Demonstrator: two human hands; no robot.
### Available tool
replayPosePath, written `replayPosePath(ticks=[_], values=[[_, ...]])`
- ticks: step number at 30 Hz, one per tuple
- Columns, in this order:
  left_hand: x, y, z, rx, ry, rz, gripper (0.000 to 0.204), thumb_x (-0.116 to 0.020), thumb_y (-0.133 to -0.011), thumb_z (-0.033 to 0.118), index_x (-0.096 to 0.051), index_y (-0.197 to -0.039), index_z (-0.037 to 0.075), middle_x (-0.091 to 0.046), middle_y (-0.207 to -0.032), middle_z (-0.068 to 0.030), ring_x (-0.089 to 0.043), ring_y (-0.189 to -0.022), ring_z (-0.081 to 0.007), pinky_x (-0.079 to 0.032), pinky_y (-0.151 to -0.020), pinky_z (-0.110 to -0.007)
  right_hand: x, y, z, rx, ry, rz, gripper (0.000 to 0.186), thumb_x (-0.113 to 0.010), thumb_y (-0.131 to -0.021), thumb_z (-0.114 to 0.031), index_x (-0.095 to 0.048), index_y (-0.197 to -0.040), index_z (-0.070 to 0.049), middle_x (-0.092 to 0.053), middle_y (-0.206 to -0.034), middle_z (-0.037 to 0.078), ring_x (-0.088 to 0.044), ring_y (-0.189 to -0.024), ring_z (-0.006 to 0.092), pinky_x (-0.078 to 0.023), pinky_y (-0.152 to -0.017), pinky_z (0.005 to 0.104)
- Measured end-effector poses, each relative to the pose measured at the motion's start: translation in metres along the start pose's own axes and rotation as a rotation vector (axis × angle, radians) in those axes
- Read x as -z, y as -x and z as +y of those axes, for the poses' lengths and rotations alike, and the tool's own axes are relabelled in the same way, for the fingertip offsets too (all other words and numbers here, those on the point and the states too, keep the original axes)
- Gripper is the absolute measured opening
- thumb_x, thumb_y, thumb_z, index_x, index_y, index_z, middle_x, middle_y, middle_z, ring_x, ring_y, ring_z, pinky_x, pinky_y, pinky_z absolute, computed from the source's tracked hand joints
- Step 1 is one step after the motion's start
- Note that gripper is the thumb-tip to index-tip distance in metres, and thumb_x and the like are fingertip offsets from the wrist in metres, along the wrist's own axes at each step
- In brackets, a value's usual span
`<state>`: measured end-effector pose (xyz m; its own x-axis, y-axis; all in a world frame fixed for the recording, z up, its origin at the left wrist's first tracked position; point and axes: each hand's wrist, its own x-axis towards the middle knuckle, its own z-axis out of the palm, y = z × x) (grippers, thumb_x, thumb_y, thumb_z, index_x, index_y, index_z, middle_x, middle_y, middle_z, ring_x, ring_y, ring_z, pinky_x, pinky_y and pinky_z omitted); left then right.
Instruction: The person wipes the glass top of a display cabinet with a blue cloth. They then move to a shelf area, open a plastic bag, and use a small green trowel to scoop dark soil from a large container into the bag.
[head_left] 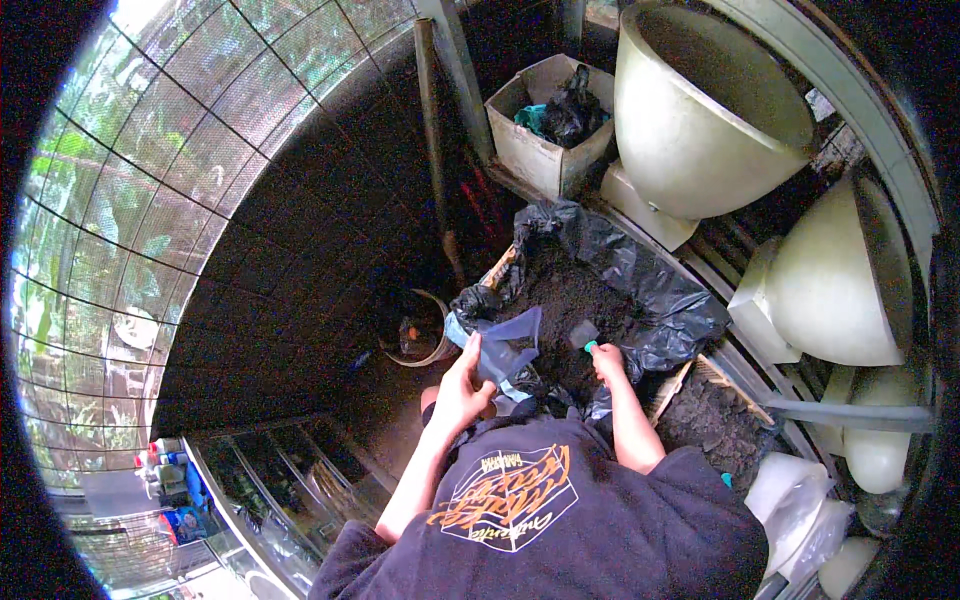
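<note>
My left hand [461, 392] holds a translucent bluish plastic container [508, 345], tilted, its thumb and fingers along the near side. I cannot tell whether it is a stiff pot or a bag. In my right hand [607, 364] is the green handle of a small trowel [583, 333], its dark blade pointing away from me. Blade and container are both over dark soil [570, 295] in a box lined with black plastic sheeting [650, 265]. A gap lies between trowel and container.
A bucket [443, 322] stands left of the soil box, and a crate of dark soil [712, 425] sits at right. Behind are a carton [543, 150] with plastic bags and large pale basins [650, 120]. A wooden pole [430, 130] leans near mesh; clear plastic bags [790, 500] lie lower right.
</note>
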<state>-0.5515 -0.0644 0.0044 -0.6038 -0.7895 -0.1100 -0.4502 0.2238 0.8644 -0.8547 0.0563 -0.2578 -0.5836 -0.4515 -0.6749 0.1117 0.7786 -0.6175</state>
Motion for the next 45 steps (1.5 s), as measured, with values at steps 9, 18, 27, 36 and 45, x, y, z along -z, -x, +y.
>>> replayPosePath(ticks=[9,18,27,36,45], values=[[-0.015,-0.03,0.005,-0.092,-0.053,-0.075,0.084,-0.066,-0.074,0.002,-0.03,-0.149,0.001,-0.032,-0.154,-0.0207,-0.03,-0.144,-0.0273,-0.026,-0.117,-0.034,0.07,0.087,-0.046,0.1,-0.395,-0.088,0.015,-0.06,-0.097,-0.026,-0.059,-0.099,-0.011,-0.051,-0.061,-0.001,-0.038,-0.041,0.0042,-0.026,-0.035,0.0217],[-0.032,-0.061,0.015,-0.133,-0.03,-0.066,0.081,-0.068,-0.074,0.003,-0.033,-0.146,-0.004,-0.033,-0.153,-0.0217,-0.03,-0.144,-0.0273,-0.025,-0.117,-0.033,0.161,0.179,-0.15,0.429,-0.259,-0.344,0.02,-0.06,-0.094,-0.016,-0.064,-0.109,-0.003,-0.064,-0.075,0.001,-0.046,-0.052,0.0026,-0.034,-0.045,0.0204],[-0.033,-0.055,0.027,-0.199,0.009,-0.143,0.082,-0.065,-0.074,-0.001,-0.03,-0.148,-0.001,-0.031,-0.155,-0.0204,-0.027,-0.145,-0.0268,-0.023,-0.118,-0.034,0.136,0.204,-0.208,0.508,0.267,-0.519,0.02,-0.063,-0.091,-0.018,-0.068,-0.1,-0.001,-0.069,-0.079,0.004,-0.065,-0.067,0.0113,-0.051,-0.061,0.0284],[-0.051,-0.039,0.021,-0.192,0.138,-0.465,0.08,-0.058,-0.076,-0.002,-0.028,-0.15,0.0,-0.039,-0.152,-0.0183,-0.031,-0.143,-0.0232,-0.023,-0.117,-0.032,0.084,0.203,-0.213,0.667,0.341,-0.357,0.024,-0.066,-0.088,-0.022,-0.062,-0.103,-0.003,-0.063,-0.066,0.008,-0.053,-0.055,0.0128,-0.042,-0.051,0.0345],[-0.046,-0.05,-0.043,0.189,0.352,-0.389,0.083,-0.053,-0.083,-0.007,-0.019,-0.156,0.014,-0.054,-0.129,0.0005,-0.052,-0.081,-0.0043,-0.046,-0.07,-0.021,0.105,0.192,-0.174,0.603,0.131,-0.357,0.024,-0.071,-0.087,-0.022,-0.054,-0.094,-0.006,-0.054,-0.059,0.001,-0.044,-0.05,0.0092,-0.034,-0.045,0.0319]])
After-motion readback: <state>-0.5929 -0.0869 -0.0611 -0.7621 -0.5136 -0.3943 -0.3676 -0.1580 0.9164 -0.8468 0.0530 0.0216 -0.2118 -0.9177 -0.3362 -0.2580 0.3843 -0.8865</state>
